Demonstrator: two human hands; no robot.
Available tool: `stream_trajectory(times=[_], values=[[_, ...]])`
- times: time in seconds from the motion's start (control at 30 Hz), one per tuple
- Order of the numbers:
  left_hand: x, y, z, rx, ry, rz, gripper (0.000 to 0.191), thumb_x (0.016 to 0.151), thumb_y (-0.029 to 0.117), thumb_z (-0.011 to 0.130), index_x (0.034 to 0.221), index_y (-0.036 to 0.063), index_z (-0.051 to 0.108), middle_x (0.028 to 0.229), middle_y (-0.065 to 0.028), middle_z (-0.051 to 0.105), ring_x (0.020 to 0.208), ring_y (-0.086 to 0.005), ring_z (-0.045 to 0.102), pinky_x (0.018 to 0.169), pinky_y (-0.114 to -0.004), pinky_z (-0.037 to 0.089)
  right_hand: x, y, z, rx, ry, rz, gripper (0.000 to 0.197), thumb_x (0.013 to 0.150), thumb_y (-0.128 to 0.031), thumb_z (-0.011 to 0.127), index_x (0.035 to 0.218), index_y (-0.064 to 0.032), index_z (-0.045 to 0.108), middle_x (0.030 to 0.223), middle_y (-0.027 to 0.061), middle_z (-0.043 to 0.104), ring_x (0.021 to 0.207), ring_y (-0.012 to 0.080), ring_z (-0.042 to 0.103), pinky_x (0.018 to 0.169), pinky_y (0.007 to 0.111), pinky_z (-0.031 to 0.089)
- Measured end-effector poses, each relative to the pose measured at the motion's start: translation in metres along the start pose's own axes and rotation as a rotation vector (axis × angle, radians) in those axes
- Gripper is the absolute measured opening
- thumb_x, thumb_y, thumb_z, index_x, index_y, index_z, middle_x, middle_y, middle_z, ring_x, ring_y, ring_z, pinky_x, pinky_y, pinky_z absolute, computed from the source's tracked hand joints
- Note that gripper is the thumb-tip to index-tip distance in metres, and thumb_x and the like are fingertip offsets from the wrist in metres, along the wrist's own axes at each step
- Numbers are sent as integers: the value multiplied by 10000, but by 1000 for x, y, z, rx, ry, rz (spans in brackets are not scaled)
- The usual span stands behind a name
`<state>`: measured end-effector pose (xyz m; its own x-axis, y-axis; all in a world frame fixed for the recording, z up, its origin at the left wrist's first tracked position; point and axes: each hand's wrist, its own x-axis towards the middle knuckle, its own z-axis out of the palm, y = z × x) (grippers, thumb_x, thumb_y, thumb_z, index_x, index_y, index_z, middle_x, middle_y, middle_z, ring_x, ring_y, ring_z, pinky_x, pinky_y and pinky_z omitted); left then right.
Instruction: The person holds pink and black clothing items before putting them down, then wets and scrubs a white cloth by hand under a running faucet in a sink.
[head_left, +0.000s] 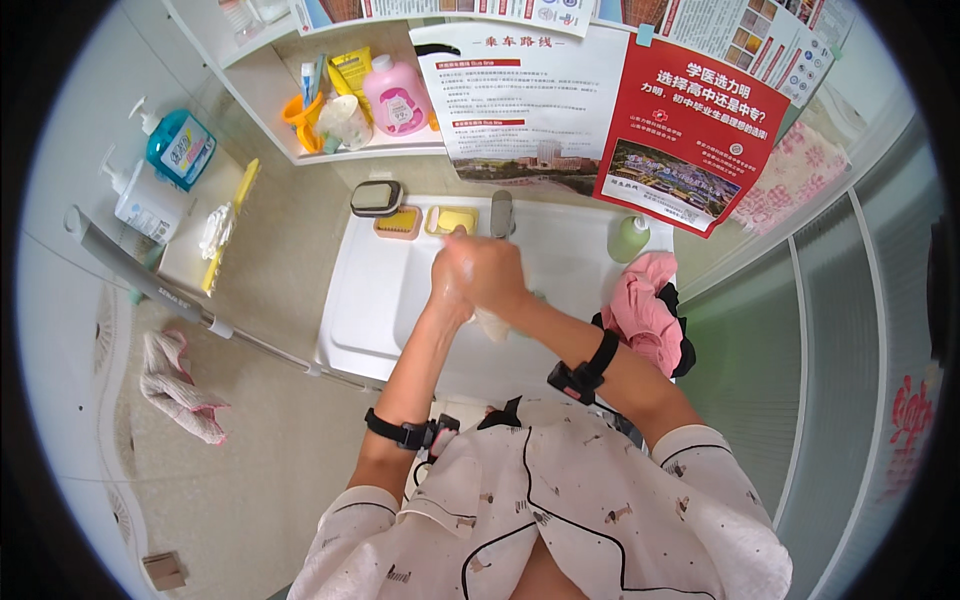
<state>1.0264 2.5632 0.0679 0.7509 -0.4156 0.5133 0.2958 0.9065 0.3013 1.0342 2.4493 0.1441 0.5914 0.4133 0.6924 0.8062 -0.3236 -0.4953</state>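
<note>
Over a white washbasin (360, 322), my two wet hands press together with suds on them. My right hand (495, 274) is curled, its knuckles up, against my left hand (448, 281). A wet, whitish cloth (491, 325) hangs out below them, and the rest of it is hidden in their grip. Behind the hands rises a grey faucet (502, 216). Just beyond my fingers sits a yellow soap dish (471, 218) with a bar of yellow soap (454, 220). The basin's bowl is partly covered by my hands and forearms.
A pink cloth (637, 307) and a green pump bottle (628, 240) sit at the basin's right. Left are a pink soap box (397, 223), a dark soap dish (376, 197) and a grey grab bar (142, 271). Above, a shelf (360, 154) holds a pink bottle (395, 97).
</note>
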Motion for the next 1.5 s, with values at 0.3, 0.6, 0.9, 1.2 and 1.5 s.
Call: stream_trajectory(times=[0.3,0.6,0.9,1.2,1.5], values=[[57,3,92,730,1188,35,600,1033,486,414,1368,-11,444,1280,-123,570,1094,-237,608,933,-376,526,20,67,-69,787,-593,548,399,921,-408,667,966,-13,695,819,34,659,748,107,589,698,293,488],[42,9,108,1621,676,-136,386,948,158,656,1279,1,536,1143,-72,648,1030,-138,609,911,-298,488,18,72,-88,661,-429,520,307,962,-275,623,1059,14,656,928,52,638,859,123,576,796,296,470],[51,-1,78,834,981,189,350,1015,363,548,1093,29,611,931,-25,666,829,-124,627,752,-265,511,-5,22,-43,393,8,297,224,927,-238,600,856,-27,627,740,134,631,667,222,621,615,360,474],[43,-9,55,507,1008,185,375,1007,445,514,985,79,589,829,-26,601,741,-156,606,651,-322,509,3,-5,-22,-72,123,197,308,841,-265,642,617,-90,524,578,121,535,538,335,560,486,426,435],[46,-6,84,607,1099,192,380,1023,404,472,1094,50,588,1012,-79,637,969,-183,614,856,-343,512,5,-9,-24,61,60,204,181,872,-243,625,765,-99,649,681,147,632,622,359,620,543,456,472]])
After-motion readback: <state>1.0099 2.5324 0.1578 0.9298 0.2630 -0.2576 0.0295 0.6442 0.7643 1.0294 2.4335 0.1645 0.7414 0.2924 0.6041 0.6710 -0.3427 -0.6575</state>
